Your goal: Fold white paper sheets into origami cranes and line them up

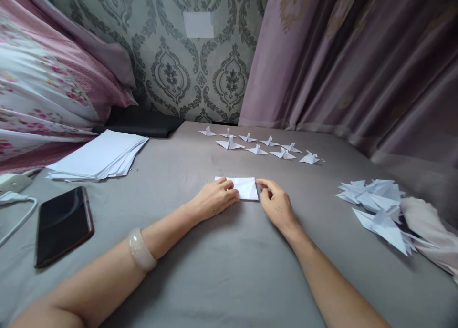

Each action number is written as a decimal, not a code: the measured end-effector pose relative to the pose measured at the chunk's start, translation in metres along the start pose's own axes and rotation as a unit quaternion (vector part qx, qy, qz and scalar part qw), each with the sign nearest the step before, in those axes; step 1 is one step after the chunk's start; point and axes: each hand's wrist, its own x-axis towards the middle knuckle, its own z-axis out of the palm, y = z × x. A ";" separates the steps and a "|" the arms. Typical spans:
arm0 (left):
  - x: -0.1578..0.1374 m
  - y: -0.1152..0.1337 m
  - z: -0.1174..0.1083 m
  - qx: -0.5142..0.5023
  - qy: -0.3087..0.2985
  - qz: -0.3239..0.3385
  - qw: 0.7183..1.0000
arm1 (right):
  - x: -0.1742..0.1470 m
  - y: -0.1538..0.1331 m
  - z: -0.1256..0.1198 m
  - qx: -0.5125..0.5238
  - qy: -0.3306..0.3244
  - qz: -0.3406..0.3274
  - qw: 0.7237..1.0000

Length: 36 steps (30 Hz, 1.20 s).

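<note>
A small folded sheet of white paper [246, 188] lies flat on the grey cloth in front of me, with creases across its face. My left hand [219, 197] is on its left part, fingers bent and pressing it down; they cover that end. Just off the paper's right edge is my right hand [277, 201], its index finger and thumb apart by the corner, with nothing seen between them. The other right fingers curl under and are partly hidden.
Several folded paper cranes [230, 143] stand in rows at the back. More folded paper pieces [381, 199] are heaped at right beside a pale cloth [425, 223]. At left are a stack of white sheets [98, 154], a phone [64, 225] and a white cable [21, 223].
</note>
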 end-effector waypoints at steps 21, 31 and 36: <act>-0.004 0.008 0.008 -0.529 0.088 -0.370 0.758 | -0.013 -0.019 0.002 -0.122 -0.088 -0.151 0.977; -0.010 -0.004 -0.016 -0.254 -0.058 -0.200 0.945 | -0.011 -0.015 0.008 -0.060 -0.093 -0.031 0.993; -0.001 -0.009 -0.006 -0.255 0.012 -0.262 0.931 | -0.006 -0.015 0.011 -0.068 -0.069 0.036 0.995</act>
